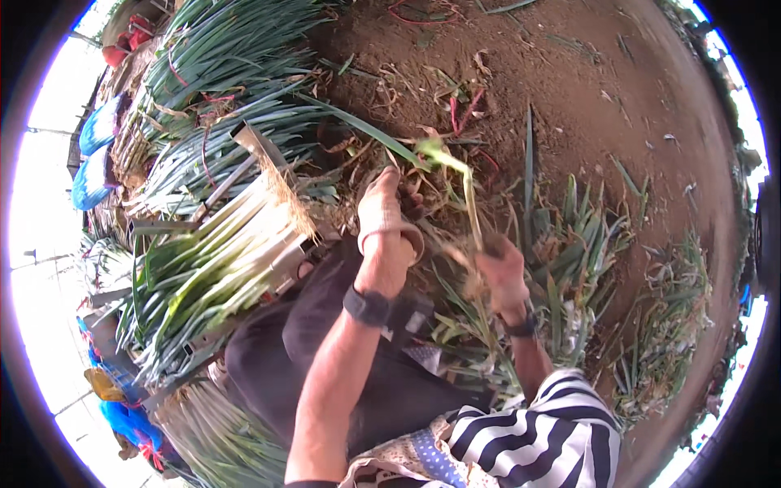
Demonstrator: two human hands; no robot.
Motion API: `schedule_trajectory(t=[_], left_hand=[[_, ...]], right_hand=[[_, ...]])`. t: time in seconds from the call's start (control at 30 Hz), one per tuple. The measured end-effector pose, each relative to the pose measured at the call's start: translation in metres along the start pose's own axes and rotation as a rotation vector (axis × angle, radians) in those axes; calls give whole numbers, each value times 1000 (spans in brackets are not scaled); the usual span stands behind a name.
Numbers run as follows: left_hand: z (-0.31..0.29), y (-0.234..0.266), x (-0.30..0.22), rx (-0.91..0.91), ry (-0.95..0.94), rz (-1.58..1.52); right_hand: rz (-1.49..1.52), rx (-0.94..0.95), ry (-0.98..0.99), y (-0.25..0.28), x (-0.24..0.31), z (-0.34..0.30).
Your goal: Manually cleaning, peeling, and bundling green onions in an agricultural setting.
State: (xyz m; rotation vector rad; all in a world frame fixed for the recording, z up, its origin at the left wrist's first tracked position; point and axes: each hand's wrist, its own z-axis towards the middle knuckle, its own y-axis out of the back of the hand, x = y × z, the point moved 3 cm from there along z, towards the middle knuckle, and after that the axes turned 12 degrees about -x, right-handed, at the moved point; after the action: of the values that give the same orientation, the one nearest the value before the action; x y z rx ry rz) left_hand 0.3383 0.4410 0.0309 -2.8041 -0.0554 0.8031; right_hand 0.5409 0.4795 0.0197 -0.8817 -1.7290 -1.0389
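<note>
My right hand (500,275), blurred by motion, is closed around the lower end of a bent, pale green onion stalk (468,191). The stalk rises from the fist and folds over toward the left at its top. To its left, my left hand (382,203) wears a beige cuff or partial glove, with its fingers curled; what lies in them is hard to make out. A long green leaf (358,126) slants down to just beyond its fingertips. Left of my knees, long green onions (236,252) with white stems lie side by side in a metal-edged rack (286,259).
Large heaps of green onions (236,49) fill the far left, and another bundle (220,431) lies at the near left. Trimmed leaves (569,260) pile up right of my hands. Red ties (465,112) and dry scraps are scattered on the brown soil (586,98).
</note>
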Motion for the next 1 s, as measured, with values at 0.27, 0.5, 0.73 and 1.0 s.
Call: schedule_trajectory(t=[0.27,0.5,0.73,1.0], left_hand=[[-21,-23,39,387,194,-76],[-65,-32,22,751,112,-30],[-79,-30,11,627,-298,221],[-51,-29,-2,606,-145,-153]], right_hand=[[-173,52,224,57,26,-92],[-625,-207,567,72,9,-106],[-810,-522,539,80,13,-102],[-337,-425,286,72,9,-89]])
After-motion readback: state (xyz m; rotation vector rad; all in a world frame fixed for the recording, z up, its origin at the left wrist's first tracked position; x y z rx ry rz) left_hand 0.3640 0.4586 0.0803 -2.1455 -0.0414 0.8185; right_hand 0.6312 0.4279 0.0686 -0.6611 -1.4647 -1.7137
